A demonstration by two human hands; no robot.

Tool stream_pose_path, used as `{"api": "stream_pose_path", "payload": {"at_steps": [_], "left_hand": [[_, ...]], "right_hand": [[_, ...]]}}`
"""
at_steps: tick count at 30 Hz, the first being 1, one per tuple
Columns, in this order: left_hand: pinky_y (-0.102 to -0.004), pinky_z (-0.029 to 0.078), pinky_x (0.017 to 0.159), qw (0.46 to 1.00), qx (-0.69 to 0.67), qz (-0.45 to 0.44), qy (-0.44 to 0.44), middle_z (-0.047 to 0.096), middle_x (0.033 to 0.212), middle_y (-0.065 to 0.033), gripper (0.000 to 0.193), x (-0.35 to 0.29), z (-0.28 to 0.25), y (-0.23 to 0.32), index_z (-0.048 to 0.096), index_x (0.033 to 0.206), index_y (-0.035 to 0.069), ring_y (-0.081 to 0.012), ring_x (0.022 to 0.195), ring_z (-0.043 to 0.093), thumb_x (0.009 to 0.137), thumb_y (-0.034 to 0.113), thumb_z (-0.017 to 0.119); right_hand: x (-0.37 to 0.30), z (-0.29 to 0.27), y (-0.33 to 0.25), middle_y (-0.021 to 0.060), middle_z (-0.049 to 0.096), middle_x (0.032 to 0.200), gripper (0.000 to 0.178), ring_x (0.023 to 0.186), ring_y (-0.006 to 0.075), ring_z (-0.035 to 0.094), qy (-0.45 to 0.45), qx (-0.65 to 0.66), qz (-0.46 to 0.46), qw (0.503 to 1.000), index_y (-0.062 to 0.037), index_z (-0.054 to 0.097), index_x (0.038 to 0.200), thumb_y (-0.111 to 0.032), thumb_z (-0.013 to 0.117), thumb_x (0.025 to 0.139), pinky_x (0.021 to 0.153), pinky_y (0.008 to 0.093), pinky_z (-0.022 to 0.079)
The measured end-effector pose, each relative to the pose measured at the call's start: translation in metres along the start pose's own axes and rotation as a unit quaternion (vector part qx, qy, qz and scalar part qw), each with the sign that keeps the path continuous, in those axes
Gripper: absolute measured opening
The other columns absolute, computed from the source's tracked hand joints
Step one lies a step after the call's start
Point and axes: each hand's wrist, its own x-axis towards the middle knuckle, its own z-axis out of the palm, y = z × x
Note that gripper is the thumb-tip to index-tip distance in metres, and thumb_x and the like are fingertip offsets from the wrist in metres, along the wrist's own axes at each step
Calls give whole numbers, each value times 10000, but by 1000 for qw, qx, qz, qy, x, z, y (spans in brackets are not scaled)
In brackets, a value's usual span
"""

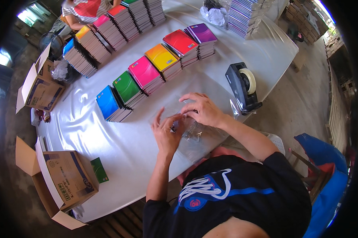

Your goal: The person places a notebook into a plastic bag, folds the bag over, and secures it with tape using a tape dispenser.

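A clear plastic bag (195, 131) lies at the table's near edge, in front of my body. My right hand (202, 111) pinches the bag's upper edge between thumb and fingertips, its other fingers bent. Close beside it, my left hand (169, 133) grips the same plastic at its left side, with some fingers raised. Beyond my hands runs a curved row of spiral notebook stacks: blue (108, 104), green (127, 87), pink (144, 71), yellow (160, 56), red (181, 43) and purple (202, 33). Where the plastic folds meet my fingertips is hard to make out.
A black tape dispenser (242, 88) stands to the right. Open cartons (69, 178) sit along the left, with a green cover (99, 170) beside the nearer one. More notebook stacks (92, 43) stand at the back near another person (85, 12). Spiral-bound piles (242, 18) rise at the far right.
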Motion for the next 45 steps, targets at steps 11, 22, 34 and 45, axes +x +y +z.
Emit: {"api": "stream_pose_path", "payload": {"at_steps": [11,22,34,45], "left_hand": [[-399,244,896,976,181,123,24,649,1140,54,309,-29,7,10,678,1068,212,-105,1067,581,765,179,724],[-357,315,774,977,152,136,60,607,1009,40,352,-34,15,10,695,1054,199,-129,881,576,713,131,744],[-371,349,807,978,163,125,31,626,972,20,345,-33,11,13,687,1060,196,-148,953,589,726,123,741],[-365,385,820,994,35,92,52,658,1042,-77,393,-36,18,3,536,1008,79,-218,907,620,693,69,770]], "right_hand": [[-29,-75,-9,101,511,1276,195,1127,294,530,16,-25,120,992,-132,684,1001,-126,622,816,941,403,423],[-149,-137,98,29,614,933,390,919,150,527,149,210,576,776,-64,640,1030,-415,616,863,881,392,415],[-238,-94,84,90,517,1273,112,1211,209,445,270,-75,441,852,-68,713,884,-112,622,834,961,459,400],[-59,-31,-59,24,584,594,269,535,57,519,128,304,329,885,-2,686,787,-230,604,904,483,201,394]]}}
